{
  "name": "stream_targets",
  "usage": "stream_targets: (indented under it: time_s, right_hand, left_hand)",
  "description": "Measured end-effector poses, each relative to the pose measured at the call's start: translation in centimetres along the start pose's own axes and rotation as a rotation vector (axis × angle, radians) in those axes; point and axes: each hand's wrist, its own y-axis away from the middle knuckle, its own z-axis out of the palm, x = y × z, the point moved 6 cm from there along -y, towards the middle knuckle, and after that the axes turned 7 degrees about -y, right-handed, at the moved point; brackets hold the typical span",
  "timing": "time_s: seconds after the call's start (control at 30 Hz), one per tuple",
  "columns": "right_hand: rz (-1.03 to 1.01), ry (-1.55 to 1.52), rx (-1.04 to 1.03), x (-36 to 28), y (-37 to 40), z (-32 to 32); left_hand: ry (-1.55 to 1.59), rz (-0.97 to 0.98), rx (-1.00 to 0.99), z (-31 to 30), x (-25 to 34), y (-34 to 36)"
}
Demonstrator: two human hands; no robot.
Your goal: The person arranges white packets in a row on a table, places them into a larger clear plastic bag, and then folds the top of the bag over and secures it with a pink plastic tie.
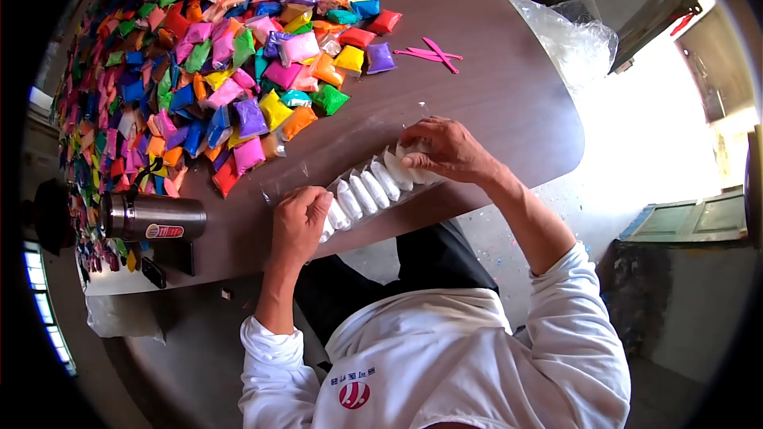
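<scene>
The brown table [493, 103] carries the work. Most of its far left half lies under a heap of small coloured packets [199, 71], loose and unsorted. It looks like by far the larger share of what is on the table.

At the near edge a single row of white packets [369, 187] stands on edge, side by side and touching. It lies on or inside a sheet of clear film [350, 143]; which of the two I cannot tell. The row is lined up and pressed together, so that much seems done. Whether the film is closed around it is not visible.

The left hand [300, 222] is curled almost into a fist against the near end of the row, and the knuckles hide the packets it grips. The right hand [445, 151] arches over the far end, with its bent fingers pressing down on the last few packets. Between them the two hands squeeze the row.

A crumpled clear bag [568, 40] sits at the table's far right edge, well apart from the hands. A steel flask [155, 217] lies on its side near the left hand, with a dark phone [153, 272] just beside it. A few pink sticks [433, 53] lie crossed beyond the heap. The nearest coloured packets lie close to the film's far side. Nothing else crowds the row.
</scene>
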Motion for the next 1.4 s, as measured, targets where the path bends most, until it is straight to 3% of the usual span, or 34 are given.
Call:
stream_targets:
  time_s: [0.27, 0.37, 0.5, 0.57, 0.7, 0.9, 0.97, 1.07, 1.2, 1.27, 1.4]
  right_hand:
    - [-0.067, 0.13, -0.071, -0.4, -0.6, 0.4]
    - [-0.127, 0.147, 0.022, -2.4, -1.4, 1.0]
    - [-0.192, 0.239, -0.085, -2.2, -1.6, 3.0]
    - [-0.093, 0.192, -0.163, -1.4, -1.5, 3.2]
    - [-0.102, 0.211, -0.227, -1.5, -1.8, 3.4]
    - [-0.182, 0.264, 0.032, -4.3, -3.1, 3.8]
    - [-0.104, 0.166, -0.238, -3.7, -3.6, 5.5]
    - [-0.046, 0.091, -0.303, -2.8, -3.4, 5.6]
    - [-0.022, 0.186, -0.341, -3.7, -3.8, 5.9]
    - [-0.135, 0.259, -0.207, -5.7, -4.1, 6.0]
    - [-0.183, 0.204, -0.263, -5.2, -4.2, 8.5]
  left_hand:
    - [0.024, 0.034, 0.026, 0.0, -0.2, 0.1]
    - [0.031, 0.038, 0.015, 0.0, -0.1, 0.2]
    - [0.023, 0.047, 0.021, 0.0, -0.2, 0.2]
    - [0.026, 0.055, 0.034, 0.1, -0.4, 0.3]
    - [0.057, 0.046, 0.034, 0.0, -0.1, 0.3]
    - [0.035, 0.113, 0.055, -0.1, 0.1, 0.3]
    - [0.045, 0.107, 0.042, -0.1, 0.1, 0.3]
    - [0.057, 0.083, 0.037, -0.2, 0.2, 0.3]
    - [0.051, 0.067, 0.046, -0.2, 0.4, 0.2]
    - [0.043, 0.066, 0.043, 0.0, 0.2, 0.3]
    - [0.048, 0.067, 0.028, 0.2, -0.2, 0.3]
